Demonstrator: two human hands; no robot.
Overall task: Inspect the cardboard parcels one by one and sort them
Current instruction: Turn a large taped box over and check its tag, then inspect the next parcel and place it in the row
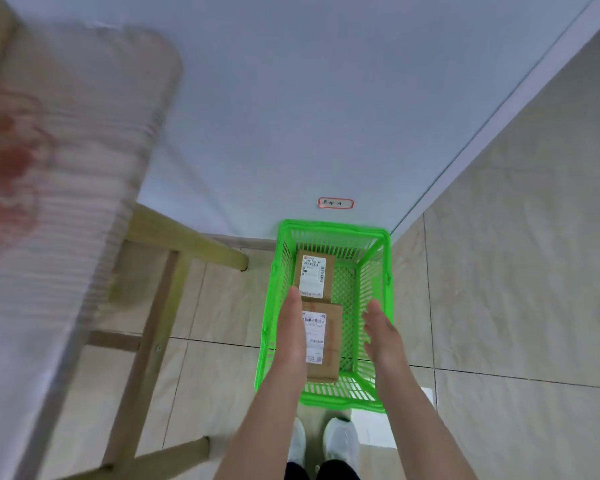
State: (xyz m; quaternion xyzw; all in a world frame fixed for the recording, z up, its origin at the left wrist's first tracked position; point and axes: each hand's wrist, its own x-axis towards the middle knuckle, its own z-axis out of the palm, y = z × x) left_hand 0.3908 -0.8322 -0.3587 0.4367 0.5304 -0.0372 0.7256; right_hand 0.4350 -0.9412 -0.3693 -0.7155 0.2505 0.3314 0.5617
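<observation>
A bright green plastic basket point(381, 271) stands on the tiled floor against the wall. Inside it lie two brown cardboard parcels with white shipping labels: a smaller one point(314, 275) at the far end and a larger one point(328, 341) nearer to me. My left hand point(291, 327) hovers over the left edge of the larger parcel with its fingers straight. My right hand point(381, 332) hovers above the basket's right side, fingers straight and apart from the parcel. Neither hand holds anything.
A wooden-legged table point(160, 299) with a pale cloth fills the left side, blurred. A small red-edged paper label point(335, 203) is stuck on the wall above the basket. My white shoes point(340, 441) stand just behind the basket. Beige floor tiles extend to the right.
</observation>
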